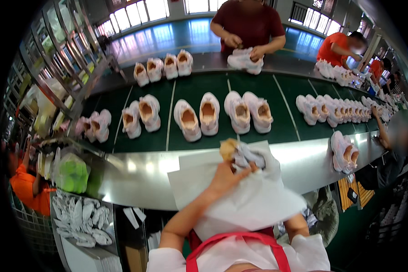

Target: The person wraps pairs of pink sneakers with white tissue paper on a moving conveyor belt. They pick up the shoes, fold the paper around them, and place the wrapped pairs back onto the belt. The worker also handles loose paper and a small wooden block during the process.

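Note:
My left hand (225, 177) grips a pale shoe (241, 155) with a tan sole end, held above the steel shelf (136, 170). A large sheet of white tissue paper (240, 199) drapes under and around the shoe and over my lap. My right hand is hidden beneath that paper; only the right forearm (296, 224) shows below it. In front of me the green conveyor belt (167, 136) carries pairs of pink-and-white shoes, the nearest pair (197, 117) just beyond the shelf.
Another shoe pair (344, 152) rests on the shelf at right. Across the belt a person in a dark red shirt (249, 22) handles a shoe. More workers stand at right. A metal rack (63, 54) stands left; a bin of white inserts (81, 220) sits lower left.

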`<state>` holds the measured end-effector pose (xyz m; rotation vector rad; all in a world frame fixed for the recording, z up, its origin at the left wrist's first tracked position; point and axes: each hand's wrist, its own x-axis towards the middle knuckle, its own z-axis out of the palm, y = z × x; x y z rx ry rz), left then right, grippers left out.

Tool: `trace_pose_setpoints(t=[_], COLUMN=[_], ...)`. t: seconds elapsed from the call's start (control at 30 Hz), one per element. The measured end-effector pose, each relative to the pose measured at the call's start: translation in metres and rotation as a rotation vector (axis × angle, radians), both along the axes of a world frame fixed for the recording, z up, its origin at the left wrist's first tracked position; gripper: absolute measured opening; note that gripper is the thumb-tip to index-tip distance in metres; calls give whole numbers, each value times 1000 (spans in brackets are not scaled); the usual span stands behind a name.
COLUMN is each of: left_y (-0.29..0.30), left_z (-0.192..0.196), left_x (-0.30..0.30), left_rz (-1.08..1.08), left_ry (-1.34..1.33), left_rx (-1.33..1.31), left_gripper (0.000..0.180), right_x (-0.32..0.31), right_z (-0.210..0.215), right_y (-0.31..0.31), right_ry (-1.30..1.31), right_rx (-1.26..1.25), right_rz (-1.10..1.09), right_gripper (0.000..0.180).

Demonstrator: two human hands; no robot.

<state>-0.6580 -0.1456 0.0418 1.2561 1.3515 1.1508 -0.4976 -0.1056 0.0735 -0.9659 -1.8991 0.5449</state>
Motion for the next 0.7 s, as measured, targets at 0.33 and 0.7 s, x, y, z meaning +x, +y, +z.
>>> trace_pose_setpoints(t=[0.33, 0.7], left_y=[-5, -1], left_z=[2, -4], left_x=[-49, -35], left_rz=[174, 250], left_ry=[-132, 63], left_rx=[120, 238], left_gripper=[19, 19], right_x=[-18, -8], right_z=[-16, -11], right_y=[42, 44], right_ry=[595, 300], right_rx=[-535, -726], right_rz=[-2, 144], right_gripper=[31, 29])
